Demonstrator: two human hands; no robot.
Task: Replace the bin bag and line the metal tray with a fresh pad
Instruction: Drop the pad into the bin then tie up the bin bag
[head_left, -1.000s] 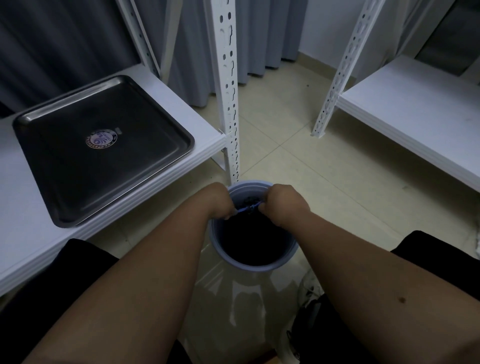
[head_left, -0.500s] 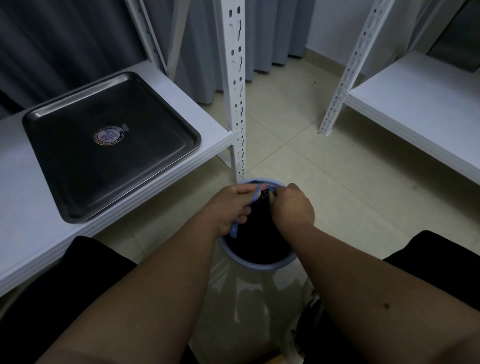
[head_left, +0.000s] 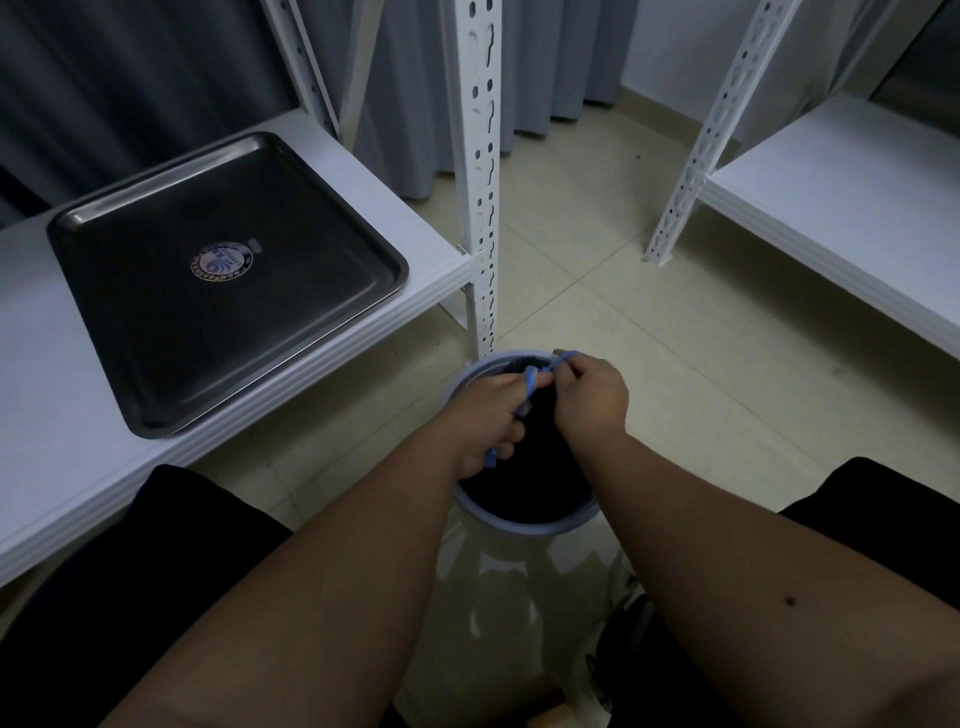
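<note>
Because the black bin bag (head_left: 524, 467) sitting in the bin (head_left: 524, 522) is thin, soft and light, its blue drawstring (head_left: 530, 382) looks the safest hold. Left hand (head_left: 485, 421) and right hand (head_left: 592, 397) both pinch that cord, now lifted higher above the rim than a second ago.

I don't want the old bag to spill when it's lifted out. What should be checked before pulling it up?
1. Left hand grips the blue drawstring: ok.
2. Right hand pinches the drawstring too: ok.
3. Black bag mouth cinched shut: cannot tell.
4. Knot tied: cannot tell.
5. Bin standing upright on the floor: ok.
6. Metal tray lined with a pad: not ok, it is bare.
</note>
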